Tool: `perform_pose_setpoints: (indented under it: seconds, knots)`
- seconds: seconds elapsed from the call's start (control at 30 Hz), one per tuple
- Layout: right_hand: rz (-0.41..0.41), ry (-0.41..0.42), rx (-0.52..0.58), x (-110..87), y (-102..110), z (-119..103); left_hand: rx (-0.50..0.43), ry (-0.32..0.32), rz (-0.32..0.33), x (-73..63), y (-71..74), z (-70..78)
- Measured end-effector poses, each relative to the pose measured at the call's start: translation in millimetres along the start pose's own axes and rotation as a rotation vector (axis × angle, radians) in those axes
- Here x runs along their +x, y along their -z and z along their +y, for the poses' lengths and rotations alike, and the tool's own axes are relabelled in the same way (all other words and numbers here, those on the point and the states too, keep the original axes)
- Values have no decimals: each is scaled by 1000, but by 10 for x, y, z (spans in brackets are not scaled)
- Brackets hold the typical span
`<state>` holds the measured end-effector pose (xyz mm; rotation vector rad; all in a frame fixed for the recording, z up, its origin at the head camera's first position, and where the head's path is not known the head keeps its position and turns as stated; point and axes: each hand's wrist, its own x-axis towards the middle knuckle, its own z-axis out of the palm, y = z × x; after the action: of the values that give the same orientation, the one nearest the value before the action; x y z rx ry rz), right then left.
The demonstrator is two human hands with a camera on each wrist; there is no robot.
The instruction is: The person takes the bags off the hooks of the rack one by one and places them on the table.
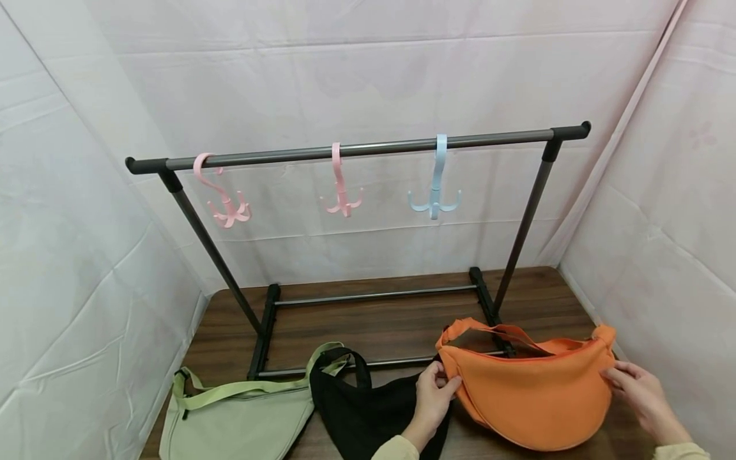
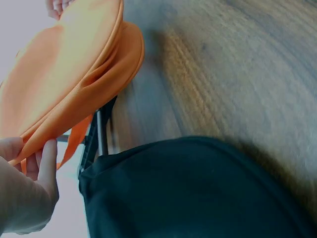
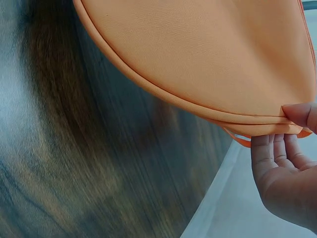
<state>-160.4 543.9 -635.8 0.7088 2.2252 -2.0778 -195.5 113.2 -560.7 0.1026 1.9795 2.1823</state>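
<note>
An orange shoulder bag [image 1: 529, 393] is held up at the right of the head view, its strap [image 1: 506, 330] folded behind the top edge. My left hand [image 1: 432, 399] pinches its left end between thumb and fingers. On the opposite end, my right hand [image 1: 638, 393] grips the edge, thumb in front and fingers behind, as the right wrist view shows with the bag's piped seam [image 3: 198, 110]. Just left of the orange bag lies a black bag [image 1: 374, 409], partly behind my left hand. A light green bag [image 1: 241, 421] with a green strap lies at the far left.
A rack with a dark horizontal bar [image 1: 379, 149] stands on the wooden table [image 1: 368, 332]. From the bar hang two pink hooks, one at left [image 1: 225, 203] and one mid-bar [image 1: 342, 185], plus a light blue hook [image 1: 437, 182]. White cloth walls [image 1: 368, 76] enclose the table.
</note>
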Motion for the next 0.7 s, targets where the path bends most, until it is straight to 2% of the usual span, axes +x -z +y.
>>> perform_pose_setpoints:
  seconds: [0.13, 0.2, 0.23, 0.27, 0.37, 0.47, 0.5, 0.6, 0.7]
  knots:
    - [7, -65, -109, -365, -232, -484, 6, -22, -3, -13, -39, -65]
    - [-2, -80, -160, -516, -333, -686, 10, -59, -6, -21, -57, -101]
    - [7, -88, -170, -568, -369, -750, 13, -76, -7, -30, -66, -115]
    - [17, -92, -180, -610, -398, -799, 22, -130, -8, -41, -73, -135]
    - [35, -103, -193, -668, -421, -859, 32, -166, 16, -69, -130, -185]
    - [67, -101, -234, -670, -401, -834, 49, -126, 74, -90, -217, -213]
    - [80, -103, -245, -663, -391, -819, 58, -76, 100, -95, -251, -213]
    - [111, -105, -296, -625, -367, -773, 112, -10, 163, -109, -329, -208]
    - [127, -113, -317, -587, -355, -746, 183, 17, 211, -115, -378, -209]
